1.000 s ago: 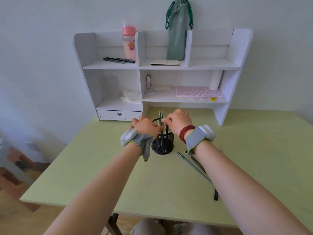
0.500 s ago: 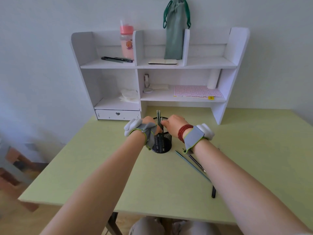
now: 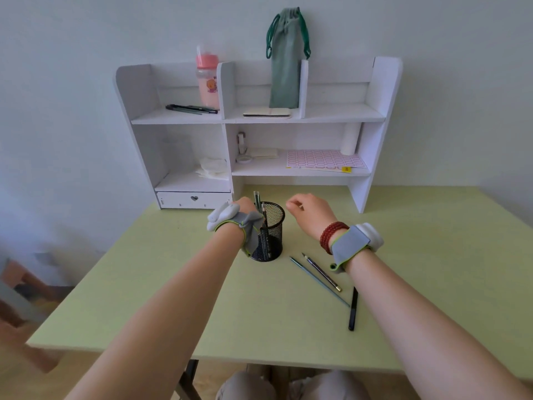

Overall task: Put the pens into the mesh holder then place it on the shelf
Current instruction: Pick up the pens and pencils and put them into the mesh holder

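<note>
Pale wall behind, a white shelf [image 3: 259,119] at the back of the green table [image 3: 432,255]. Half a second ago both hands met over the holder [image 3: 269,230]; now the right hand [image 3: 310,215] has pulled clear to its right, loosely curled and holding nothing. The left hand [image 3: 242,207] stays at the holder's far-left rim; its grip is hidden. Several pens already stand inside. Three pens [image 3: 321,272] lie just right of it, so loading probably continues.
</note>
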`<state>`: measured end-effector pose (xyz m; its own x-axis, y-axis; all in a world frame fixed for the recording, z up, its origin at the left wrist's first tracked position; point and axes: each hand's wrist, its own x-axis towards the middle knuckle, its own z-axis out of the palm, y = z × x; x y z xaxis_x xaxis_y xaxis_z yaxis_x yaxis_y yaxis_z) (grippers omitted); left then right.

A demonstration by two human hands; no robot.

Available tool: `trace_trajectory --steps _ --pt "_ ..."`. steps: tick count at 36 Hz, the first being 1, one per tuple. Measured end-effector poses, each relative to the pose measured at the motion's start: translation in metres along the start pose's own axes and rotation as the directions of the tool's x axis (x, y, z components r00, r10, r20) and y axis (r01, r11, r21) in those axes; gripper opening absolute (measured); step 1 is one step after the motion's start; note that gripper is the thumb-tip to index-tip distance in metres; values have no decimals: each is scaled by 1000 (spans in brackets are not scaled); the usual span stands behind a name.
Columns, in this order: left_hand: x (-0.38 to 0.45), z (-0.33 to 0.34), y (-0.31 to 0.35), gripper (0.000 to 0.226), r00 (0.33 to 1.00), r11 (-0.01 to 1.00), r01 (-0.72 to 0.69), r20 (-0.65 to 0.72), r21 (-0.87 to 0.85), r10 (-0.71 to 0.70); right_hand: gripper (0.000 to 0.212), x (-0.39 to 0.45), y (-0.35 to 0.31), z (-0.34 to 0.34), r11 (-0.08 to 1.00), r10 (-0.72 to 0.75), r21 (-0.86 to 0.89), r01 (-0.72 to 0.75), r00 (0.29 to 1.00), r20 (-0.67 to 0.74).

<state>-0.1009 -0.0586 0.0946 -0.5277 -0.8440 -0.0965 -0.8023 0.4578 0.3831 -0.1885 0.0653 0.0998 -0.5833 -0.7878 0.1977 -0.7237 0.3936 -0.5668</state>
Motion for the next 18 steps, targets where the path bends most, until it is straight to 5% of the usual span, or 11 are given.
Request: trace_trajectory --steps 12,18 --pt "-32 -12 6 26 979 992 -96 -170 82 109 22 -32 33 4 984 179 -44 -175 973 144" --pt "-60 2 -2 23 823 943 -322 -468 79 320 24 -47 44 25 966 252 -119 -231 946 203"
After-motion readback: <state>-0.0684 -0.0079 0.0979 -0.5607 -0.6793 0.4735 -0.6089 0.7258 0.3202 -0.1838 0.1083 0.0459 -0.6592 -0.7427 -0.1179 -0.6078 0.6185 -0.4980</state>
